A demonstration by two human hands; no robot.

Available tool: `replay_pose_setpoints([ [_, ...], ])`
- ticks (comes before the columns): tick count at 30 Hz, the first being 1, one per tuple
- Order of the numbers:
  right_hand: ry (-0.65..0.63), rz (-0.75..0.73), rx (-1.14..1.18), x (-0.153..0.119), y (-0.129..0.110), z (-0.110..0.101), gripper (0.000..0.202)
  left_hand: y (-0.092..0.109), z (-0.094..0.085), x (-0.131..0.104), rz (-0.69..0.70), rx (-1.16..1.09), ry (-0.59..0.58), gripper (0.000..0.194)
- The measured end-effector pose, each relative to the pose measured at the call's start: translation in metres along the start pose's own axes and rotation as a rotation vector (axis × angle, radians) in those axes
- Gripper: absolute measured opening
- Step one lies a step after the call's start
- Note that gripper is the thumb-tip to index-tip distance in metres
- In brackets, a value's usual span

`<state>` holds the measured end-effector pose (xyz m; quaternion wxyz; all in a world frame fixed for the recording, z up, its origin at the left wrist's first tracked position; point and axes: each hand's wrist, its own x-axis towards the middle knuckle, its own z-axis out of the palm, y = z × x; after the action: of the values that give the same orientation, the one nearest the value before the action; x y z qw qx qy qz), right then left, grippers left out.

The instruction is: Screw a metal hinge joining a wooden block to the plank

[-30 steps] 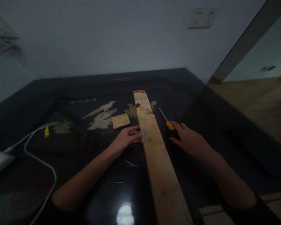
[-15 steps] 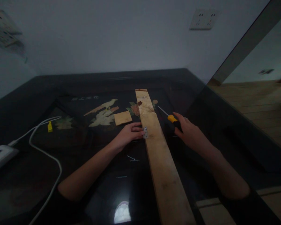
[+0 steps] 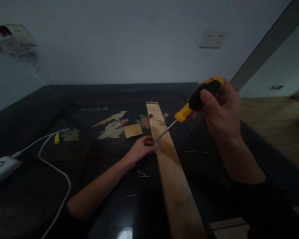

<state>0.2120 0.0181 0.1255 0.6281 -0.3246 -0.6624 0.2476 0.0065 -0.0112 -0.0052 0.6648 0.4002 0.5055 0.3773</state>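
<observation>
The right hand (image 3: pixel 224 116) is closed round the screwdriver (image 3: pixel 196 98), whose shaft slants toward 8 o'clock — tip at the metal plate (image 3: pixel 156 148). The left hand (image 3: pixel 139 149), nearer the plate, has its fingers half curled and holds it at 3 o'clock, on the left edge of the wooden board (image 3: pixel 174 176). The board runs 11 to 5 o'clock across the counter (image 3: pixel 52 172) — its printed characters (image 3: pixel 94 109), beyond at 10, too blurred to read.

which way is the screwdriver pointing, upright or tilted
Tilted: the screwdriver slants down, its tip at the metal bracket.
</observation>
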Motion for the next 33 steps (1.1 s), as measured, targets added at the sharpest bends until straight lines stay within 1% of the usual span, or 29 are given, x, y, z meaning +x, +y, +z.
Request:
replay_pose_setpoints([
  [2, -0.04, -0.019, 0.051, -0.004, 0.002, 0.006, 0.024, -0.002, 0.001, 0.002, 0.016, 0.019, 0.011, 0.052],
  [4, -0.083, -0.03, 0.026, -0.008, 0.004, 0.008, 0.023, -0.003, 0.001, 0.003, 0.024, 0.04, 0.027, 0.057],
  [7, -0.087, -0.059, -0.044, -0.013, 0.008, 0.009, 0.023, -0.003, 0.003, 0.003, 0.051, 0.095, 0.061, 0.068],
  [10, -0.097, -0.047, -0.116, -0.015, 0.014, 0.01, 0.025, -0.004, 0.004, 0.004, 0.084, 0.153, 0.078, 0.072],
  [16, -0.152, -0.04, -0.23, -0.018, 0.021, 0.013, 0.026, -0.002, 0.007, 0.002, 0.076, 0.169, 0.082, 0.072],
  [22, -0.126, -0.032, -0.205, -0.019, 0.019, 0.014, 0.024, 0.0, 0.009, 0.0, 0.057, 0.147, 0.075, 0.071],
  [30, -0.117, -0.077, -0.358, -0.021, 0.022, 0.014, 0.025, 0.002, 0.01, -0.001, 0.051, 0.138, 0.079, 0.071],
  [33, -0.11, -0.104, -0.362, -0.021, 0.021, 0.014, 0.023, 0.002, 0.01, -0.001, 0.056, 0.133, 0.084, 0.072],
])
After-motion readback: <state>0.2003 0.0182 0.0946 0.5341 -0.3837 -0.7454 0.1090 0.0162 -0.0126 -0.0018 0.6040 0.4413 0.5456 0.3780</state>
